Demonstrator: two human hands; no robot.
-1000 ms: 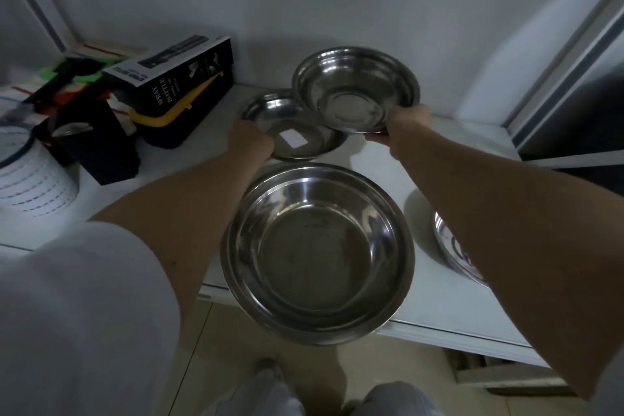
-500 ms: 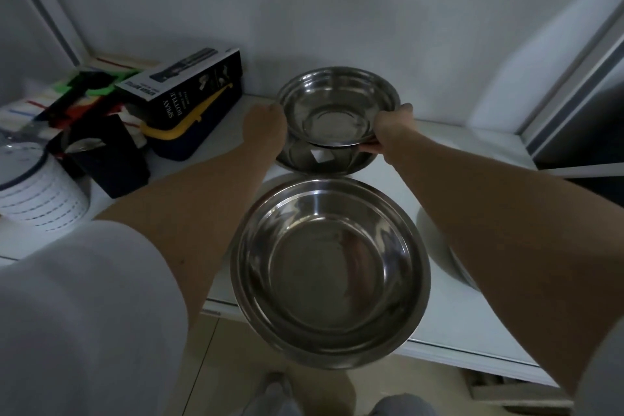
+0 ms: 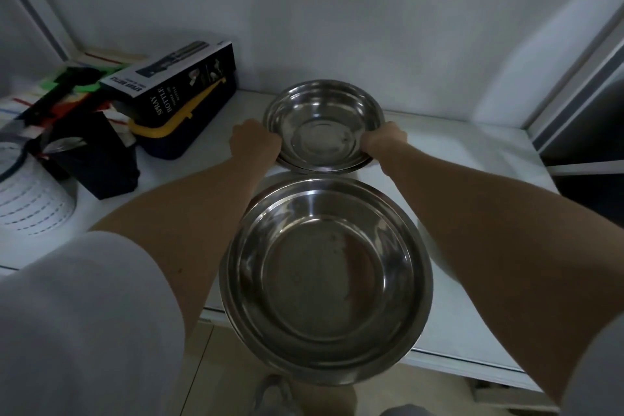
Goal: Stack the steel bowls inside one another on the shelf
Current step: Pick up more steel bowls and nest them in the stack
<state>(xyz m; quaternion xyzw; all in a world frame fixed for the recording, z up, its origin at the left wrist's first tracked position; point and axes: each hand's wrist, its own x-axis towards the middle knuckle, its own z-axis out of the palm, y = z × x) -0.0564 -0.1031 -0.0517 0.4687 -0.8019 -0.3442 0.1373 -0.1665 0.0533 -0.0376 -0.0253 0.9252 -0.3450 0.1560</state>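
Shelf (image 3: 472,159), white and set against a pale wall, carries everything here. Largest on it is the big bowl (image 3: 326,280), upright at the front edge and overhanging it, empty, lying between the two forearms. Behind it, toward the wall, sits the small bowl (image 3: 322,121), nested upright inside another bowl (image 3: 324,168) of which only a thin rim shows beneath its near side. To the left, a black box (image 3: 189,91) printed with "SPRAY BOTTLE" leans on a dark case with a yellow handle (image 3: 169,125); nearer the left edge stand a dark holder (image 3: 98,152) and a white ribbed container (image 3: 30,199), with coloured items behind them too jumbled to tell apart. The left hand (image 3: 255,140) has its grip closed on the left rim of the nested pair, knuckles up. The right hand (image 3: 383,140) grips the right rim the same way, fingers curled over the edge; which of the two rims each hand presses cannot be told.
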